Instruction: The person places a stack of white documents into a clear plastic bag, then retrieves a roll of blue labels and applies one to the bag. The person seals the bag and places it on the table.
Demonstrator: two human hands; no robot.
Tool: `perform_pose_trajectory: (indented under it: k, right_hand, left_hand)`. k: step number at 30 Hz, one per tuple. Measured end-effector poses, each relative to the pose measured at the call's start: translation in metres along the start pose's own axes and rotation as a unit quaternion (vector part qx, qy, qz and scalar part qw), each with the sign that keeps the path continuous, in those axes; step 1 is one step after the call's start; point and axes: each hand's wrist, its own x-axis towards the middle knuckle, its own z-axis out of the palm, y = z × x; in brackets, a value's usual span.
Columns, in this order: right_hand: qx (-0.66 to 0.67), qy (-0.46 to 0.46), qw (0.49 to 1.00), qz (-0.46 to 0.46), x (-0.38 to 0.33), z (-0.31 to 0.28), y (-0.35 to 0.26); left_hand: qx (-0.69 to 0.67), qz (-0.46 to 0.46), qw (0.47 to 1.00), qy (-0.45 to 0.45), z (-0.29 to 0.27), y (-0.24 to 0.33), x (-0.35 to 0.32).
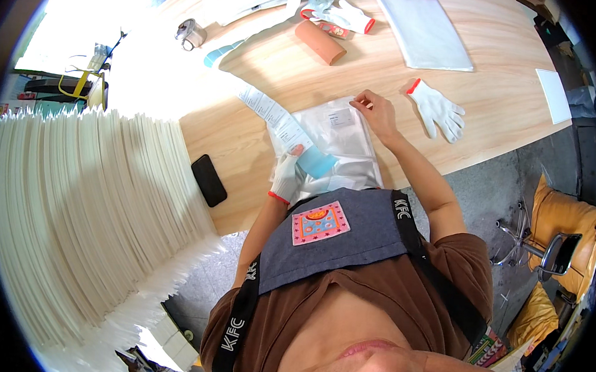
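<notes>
A white plastic-wrapped package (360,149) lies flat on the table right before me, with a small printed label (340,117) near its top. My left hand (288,175), in a white knit glove with a red cuff and a bare fingertip showing, is closed on a long strip of printed labels (267,110). The strip's light-blue backing (318,161) hangs over the package, while its other end runs up the table to the far left. Bare, my right hand (376,116) has its fingers pinched together at the package's upper right corner.
A tall stack of white flat packages (95,202) stands at the left, beside a black phone (208,180). One white glove (438,111) lies right of my hand. Farther back are a brown cardboard tube (320,42), clear plastic bags (424,31), more gloves (344,16) and a tape roll (191,34).
</notes>
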Motion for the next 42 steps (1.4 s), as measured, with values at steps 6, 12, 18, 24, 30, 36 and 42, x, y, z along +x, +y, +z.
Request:
perform_pose_trajectory:
  k: [6, 12, 18, 24, 30, 36, 42]
  right_hand:
    - [-0.043, 0.041, 0.989, -0.132, -0.006, -0.009, -0.01]
    - [0.142, -0.157, 0.972, -0.101, -0.03, -0.012, -0.022]
    - [0.072, -0.441, 0.873, -0.194, -0.082, -0.005, -0.021]
    - [0.018, -0.498, 0.867, 0.015, -0.066, -0.004, -0.04]
    - [0.128, -0.247, 0.954, -0.113, -0.055, 0.041, -0.041]
    - [0.046, -0.194, 0.95, -0.242, -0.057, 0.047, -0.048]
    - [0.107, -0.212, 0.943, -0.235, -0.063, 0.039, -0.05]
  left_hand:
    - [-0.017, -0.003, 1.0, 0.0, 0.006, 0.004, -0.006]
    - [-0.002, -0.002, 1.0, -0.007, 0.011, 0.023, -0.027]
    - [-0.002, 0.036, 0.999, -0.029, 0.035, 0.052, -0.039]
    - [0.066, 0.032, 0.997, -0.006, 0.0, 0.0, -0.009]
    - [0.091, 0.014, 0.995, -0.03, 0.011, 0.008, -0.02]
    - [-0.064, -0.011, 0.998, -0.023, 0.005, 0.009, -0.013]
    - [-0.025, -0.018, 0.999, -0.009, -0.027, -0.011, 0.006]
